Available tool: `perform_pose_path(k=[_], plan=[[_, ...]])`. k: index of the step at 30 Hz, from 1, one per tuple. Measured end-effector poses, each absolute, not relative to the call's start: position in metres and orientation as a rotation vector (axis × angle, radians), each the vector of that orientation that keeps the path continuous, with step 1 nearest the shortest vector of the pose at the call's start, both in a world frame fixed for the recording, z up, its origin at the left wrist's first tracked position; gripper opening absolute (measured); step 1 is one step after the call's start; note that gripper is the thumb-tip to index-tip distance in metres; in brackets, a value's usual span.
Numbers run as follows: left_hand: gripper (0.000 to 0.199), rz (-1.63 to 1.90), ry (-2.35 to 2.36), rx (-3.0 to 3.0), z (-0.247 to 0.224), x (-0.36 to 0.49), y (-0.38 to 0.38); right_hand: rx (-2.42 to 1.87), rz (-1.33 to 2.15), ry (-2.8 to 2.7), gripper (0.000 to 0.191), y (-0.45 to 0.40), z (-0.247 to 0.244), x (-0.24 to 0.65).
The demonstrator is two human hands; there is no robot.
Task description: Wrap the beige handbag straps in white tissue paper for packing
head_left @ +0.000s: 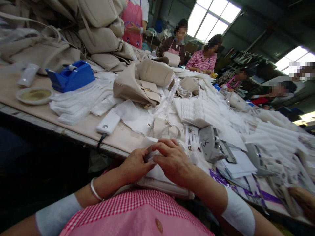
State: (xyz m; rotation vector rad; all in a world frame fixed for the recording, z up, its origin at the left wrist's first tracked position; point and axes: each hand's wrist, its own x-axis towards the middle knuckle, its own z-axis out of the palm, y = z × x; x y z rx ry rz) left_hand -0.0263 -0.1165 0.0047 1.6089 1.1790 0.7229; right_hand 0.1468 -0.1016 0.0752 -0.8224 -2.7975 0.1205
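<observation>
Close to my body, at the table edge, lies a bundle in white wrapping point(159, 173), with a pale strip along its lower side. My left hand point(136, 164) grips the wrapping from the left, thumb and fingers closed on it. From the right, my right hand point(172, 159) curls over the same wrapping, fingers bent and touching it near the left thumb. What is inside the bundle is hidden. Just beyond my hands sits a small beige bag part point(168, 127) with gold-coloured fittings, partly under clear plastic.
A beige handbag point(134, 83) lies farther back, before a pile of similar bags point(98, 39). To the left are a blue tape dispenser point(71, 77), a shallow dish point(33, 95) and a white power bank point(108, 121). White foam sheets point(197, 111) and a grey tape dispenser point(210, 144) stand right. Several co-workers sit beyond.
</observation>
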Motion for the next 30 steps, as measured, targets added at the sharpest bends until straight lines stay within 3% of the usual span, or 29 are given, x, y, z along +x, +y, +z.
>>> perform_pose_path(k=[3,7,14,21,24,30], plan=[[0.015,0.699,1.223,1.785,0.008,-0.028,-0.118,-0.947,0.288,-2.785,0.01,-0.087,0.075,0.14],[0.017,0.707,1.192,1.832,0.01,-0.032,-0.122,-1.071,0.585,-2.686,0.012,-0.075,0.064,0.139],[0.036,0.663,1.275,1.694,0.009,-0.026,-0.126,-1.036,0.59,-2.487,0.012,-0.079,0.053,0.141],[0.035,0.697,1.284,1.657,0.005,-0.021,-0.125,-1.125,0.749,-2.512,0.002,-0.075,0.058,0.146],[0.036,0.72,1.26,1.66,0.005,-0.022,-0.126,-1.128,0.89,-2.525,0.024,-0.071,0.073,0.149],[0.035,0.701,1.236,1.659,0.004,-0.022,-0.124,-0.91,0.57,-2.897,0.015,-0.06,0.1,0.137]])
